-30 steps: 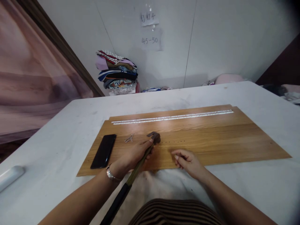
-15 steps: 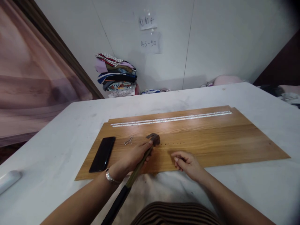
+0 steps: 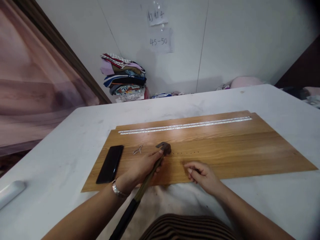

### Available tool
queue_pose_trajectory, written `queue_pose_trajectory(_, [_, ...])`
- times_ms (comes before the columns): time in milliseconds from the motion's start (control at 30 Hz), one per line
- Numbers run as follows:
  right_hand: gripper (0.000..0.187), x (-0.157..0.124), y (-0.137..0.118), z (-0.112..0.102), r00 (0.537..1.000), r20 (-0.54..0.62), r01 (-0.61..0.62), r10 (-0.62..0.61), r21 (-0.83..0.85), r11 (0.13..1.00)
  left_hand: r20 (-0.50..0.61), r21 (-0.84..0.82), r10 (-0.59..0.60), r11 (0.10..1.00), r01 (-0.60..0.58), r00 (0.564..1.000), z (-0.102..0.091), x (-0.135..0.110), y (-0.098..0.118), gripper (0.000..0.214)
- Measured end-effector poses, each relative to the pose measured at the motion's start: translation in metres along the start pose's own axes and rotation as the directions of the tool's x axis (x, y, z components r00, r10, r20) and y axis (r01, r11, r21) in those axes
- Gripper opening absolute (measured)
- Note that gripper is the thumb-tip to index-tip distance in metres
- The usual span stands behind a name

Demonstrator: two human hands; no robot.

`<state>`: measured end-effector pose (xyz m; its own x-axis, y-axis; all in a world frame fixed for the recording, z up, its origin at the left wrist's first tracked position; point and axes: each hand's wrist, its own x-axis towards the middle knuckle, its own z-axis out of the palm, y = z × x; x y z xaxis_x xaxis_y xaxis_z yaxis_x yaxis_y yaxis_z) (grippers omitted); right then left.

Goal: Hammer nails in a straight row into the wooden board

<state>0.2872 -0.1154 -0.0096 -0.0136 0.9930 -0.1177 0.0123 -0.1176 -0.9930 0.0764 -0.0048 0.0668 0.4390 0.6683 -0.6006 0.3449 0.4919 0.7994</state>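
My left hand [image 3: 142,166] is closed around the shaft of a hammer [image 3: 163,147], high up near its dark metal head, which rests on a long wooden board [image 3: 237,146]. The hammer's black grip runs back toward my body. My right hand [image 3: 202,173] lies on the board's near edge with the fingers curled in; I cannot make out anything inside them. A short row of small dark nail heads [image 3: 186,152] lies on the board just right of the hammer head. A few loose nails [image 3: 138,149] lie to the left of it.
A black phone [image 3: 110,163] lies on the board's left end. Two silvery strips [image 3: 185,125] run along its far side. The board sits on a white table [image 3: 62,140]. A white object [image 3: 10,191] is at the table's left edge. Folded clothes [image 3: 123,78] are stacked by the wall.
Only the view shifts slightly. Both hands, the hammer and the board stay where they were.
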Motion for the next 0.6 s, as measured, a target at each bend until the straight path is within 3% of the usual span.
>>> queue_pose_trajectory(200, [0.025, -0.0008, 0.0032, -0.0005, 1.000, -0.007, 0.010, -0.010, -0.015, 1.000, 0.010, 0.020, -0.042, 0.999, 0.042, 0.999, -0.0053, 0.0030, -0.0048, 0.046])
queue_pose_trajectory(433, [0.022, -0.0023, 0.0042, -0.0019, 0.999, -0.005, 0.048, -0.049, -0.080, 0.996, 0.036, -0.006, 0.031, 1.000, -0.030, 0.999, -0.0036, 0.0026, -0.0017, 0.042])
queue_pose_trajectory(600, [0.022, -0.0023, 0.0045, -0.0013, 0.997, -0.014, 0.068, -0.070, -0.113, 0.991, 0.010, 0.002, 0.007, 1.000, -0.007, 1.000, 0.0000, 0.0004, -0.0017, 0.042])
